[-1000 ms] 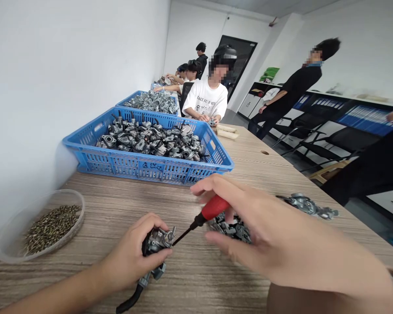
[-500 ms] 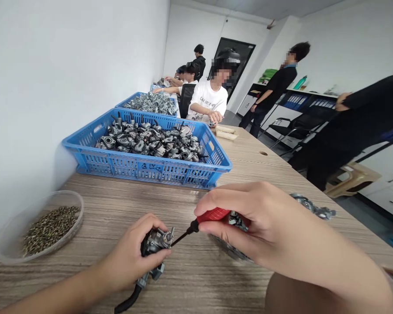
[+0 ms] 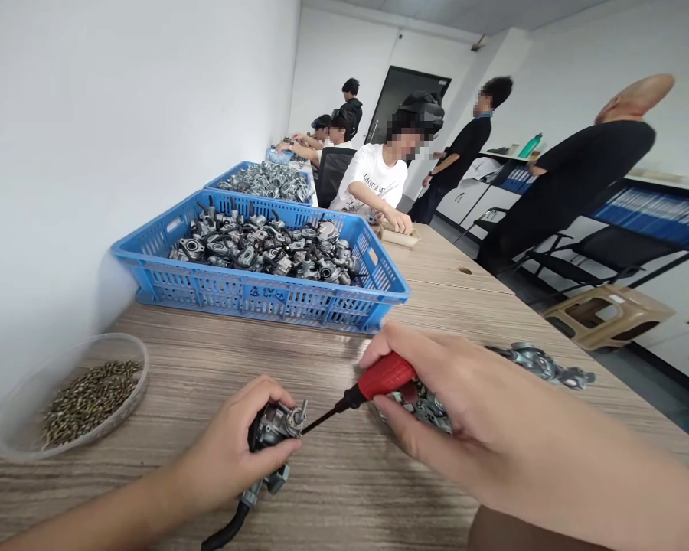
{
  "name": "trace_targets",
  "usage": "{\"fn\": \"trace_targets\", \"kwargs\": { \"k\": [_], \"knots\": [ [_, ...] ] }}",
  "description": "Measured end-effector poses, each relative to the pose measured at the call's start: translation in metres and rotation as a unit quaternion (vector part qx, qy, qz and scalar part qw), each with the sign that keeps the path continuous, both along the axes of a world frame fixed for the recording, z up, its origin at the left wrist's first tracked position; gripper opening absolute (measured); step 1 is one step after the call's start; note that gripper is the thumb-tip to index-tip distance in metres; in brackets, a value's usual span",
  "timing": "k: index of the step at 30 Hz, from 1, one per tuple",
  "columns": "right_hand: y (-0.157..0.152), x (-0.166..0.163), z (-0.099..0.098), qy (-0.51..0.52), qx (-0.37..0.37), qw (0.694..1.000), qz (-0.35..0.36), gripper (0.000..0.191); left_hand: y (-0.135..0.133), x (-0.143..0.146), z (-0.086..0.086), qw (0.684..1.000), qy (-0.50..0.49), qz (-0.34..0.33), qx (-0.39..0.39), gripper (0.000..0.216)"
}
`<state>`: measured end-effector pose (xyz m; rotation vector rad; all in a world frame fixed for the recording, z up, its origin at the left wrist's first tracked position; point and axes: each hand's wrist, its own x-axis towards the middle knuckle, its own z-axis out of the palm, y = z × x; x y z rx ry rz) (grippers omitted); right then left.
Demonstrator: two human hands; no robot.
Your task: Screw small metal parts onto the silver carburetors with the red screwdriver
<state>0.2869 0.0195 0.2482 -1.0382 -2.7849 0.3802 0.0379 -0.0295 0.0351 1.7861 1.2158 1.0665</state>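
Note:
My left hand (image 3: 244, 440) is wrapped around a metal carburetor (image 3: 274, 425) above the table, with a black hose hanging from its lower end. In my right hand (image 3: 465, 405) is a screwdriver (image 3: 386, 375) with a red handle and black shaft. Its tip meets the right side of the carburetor; the exact contact point is too small to make out. My thumb stands slightly off the handle while the fingers lie over it. Behind my right hand, partly hidden, lies a clear container of metal parts (image 3: 428, 413).
A blue crate (image 3: 275, 295) full of carburetors stands ahead, another blue crate (image 3: 212, 184) behind it. At left sits a plastic tub (image 3: 143, 367) of small screws (image 3: 92, 398). More metal parts (image 3: 551, 366) lie at right. A co-worker (image 3: 373, 176) sits across; others stand nearby.
My right hand has shifted a little right and its thumb has loosened from the screwdriver handle, showing more red. The seated co-worker's hand has moved to the small tray; the standing people have shifted left.

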Motion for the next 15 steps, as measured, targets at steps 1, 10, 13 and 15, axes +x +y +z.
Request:
{"fn": "trace_targets", "kwargs": {
  "k": [1,10,13,15],
  "knots": [
    [-0.001,0.001,0.001,-0.005,-0.002,1.000,0.002,0.008,0.000,0.000,0.000,1.000,0.000,-0.001,-0.001,0.025],
    [0.010,-0.013,-0.002,0.033,0.015,0.999,0.011,0.021,0.002,0.002,0.000,1.000,-0.017,0.010,-0.012,0.025],
    [0.013,-0.017,-0.005,0.056,0.022,0.998,0.033,0.009,0.001,0.003,0.000,1.000,-0.021,0.014,-0.016,0.025],
    [0.013,-0.019,-0.007,0.054,0.020,0.998,0.039,0.009,0.000,0.003,-0.001,1.000,-0.015,0.008,-0.009,0.025]
  ]
}}
